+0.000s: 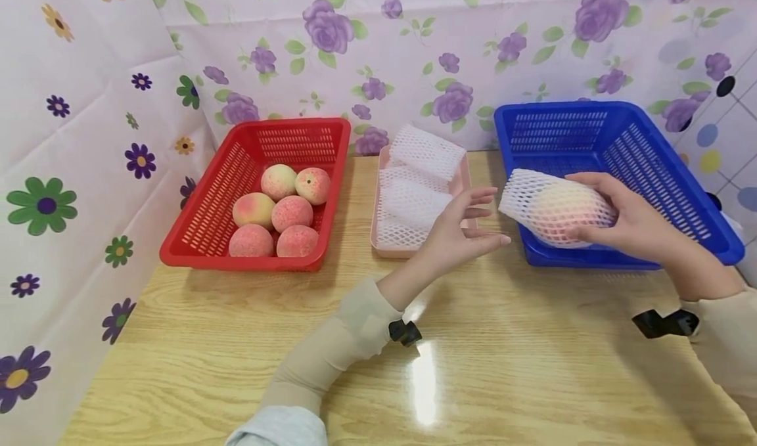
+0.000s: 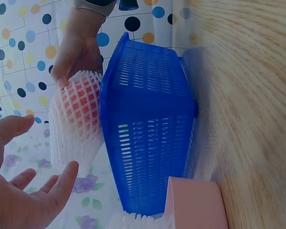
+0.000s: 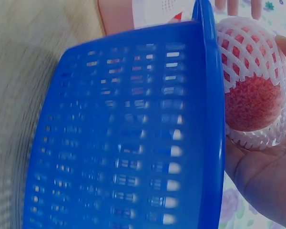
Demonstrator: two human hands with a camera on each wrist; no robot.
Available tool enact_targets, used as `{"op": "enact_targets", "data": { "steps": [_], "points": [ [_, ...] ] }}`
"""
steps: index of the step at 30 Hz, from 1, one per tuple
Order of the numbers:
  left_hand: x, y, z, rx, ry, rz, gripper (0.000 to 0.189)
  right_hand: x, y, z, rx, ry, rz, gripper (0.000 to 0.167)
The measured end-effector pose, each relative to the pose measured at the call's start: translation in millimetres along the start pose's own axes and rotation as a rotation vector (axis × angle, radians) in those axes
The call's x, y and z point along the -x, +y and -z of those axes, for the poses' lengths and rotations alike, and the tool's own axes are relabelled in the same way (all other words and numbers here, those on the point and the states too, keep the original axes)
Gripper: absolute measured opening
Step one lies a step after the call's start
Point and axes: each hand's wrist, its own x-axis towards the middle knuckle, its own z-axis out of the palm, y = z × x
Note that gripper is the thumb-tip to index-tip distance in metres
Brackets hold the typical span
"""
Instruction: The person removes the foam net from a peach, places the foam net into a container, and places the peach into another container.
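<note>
A peach [image 3: 252,102] in a white foam net sleeve [image 1: 523,193] is held by my right hand [image 1: 629,219] over the front of the blue basket [image 1: 680,163]. Thumb and fingers grip the sleeved fruit from its right side, and the sleeve's loose end points left. In the right wrist view bare red skin shows at the sleeve's opening. My left hand [image 1: 458,232] is apart from the peach, to its left, fingers spread and holding nothing. Beneath the left hand lies a pink tray [image 1: 375,236] with several white foam net sleeves [image 1: 422,154].
A red basket [image 1: 195,236] with several bare peaches [image 1: 292,214] stands at the left. Flowered cloth [image 1: 378,52] hangs behind the baskets and along the left side. The wooden table [image 1: 355,380] stretches toward me in front.
</note>
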Motion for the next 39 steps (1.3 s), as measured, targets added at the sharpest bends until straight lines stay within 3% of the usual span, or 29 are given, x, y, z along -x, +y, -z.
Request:
{"op": "enact_targets", "data": {
  "steps": [7, 17, 25, 28, 34, 39],
  "points": [
    [6.2, 4.4, 5.4, -0.123, -0.021, -0.070, 0.073, -0.6, -7, -4, -0.037, -0.002, 0.044, 0.075],
    [7.8, 9.0, -0.5, -0.147, -0.042, -0.125, 0.076, 3.4, -19, -6, -0.087, -0.049, 0.200, 0.075],
    [10.7, 5.3, -0.8, -0.252, -0.014, -0.210, 0.078, 8.1, -31, -14, -0.150, -0.102, 0.212, 0.072],
    [13.7, 3.7, 2.0, -0.259, -0.006, -0.207, 0.078, 9.1, -35, -19, -0.178, -0.134, 0.233, 0.071],
    [20.1, 0.0, 7.1, -0.172, -0.020, -0.165, 0.076, 8.4, -42, -27, -0.193, -0.169, 0.234, 0.068],
    [29.4, -2.4, 11.7, -0.221, -0.025, -0.146, 0.074, 9.3, -46, -34, -0.242, -0.199, 0.232, 0.065]
  ]
}}
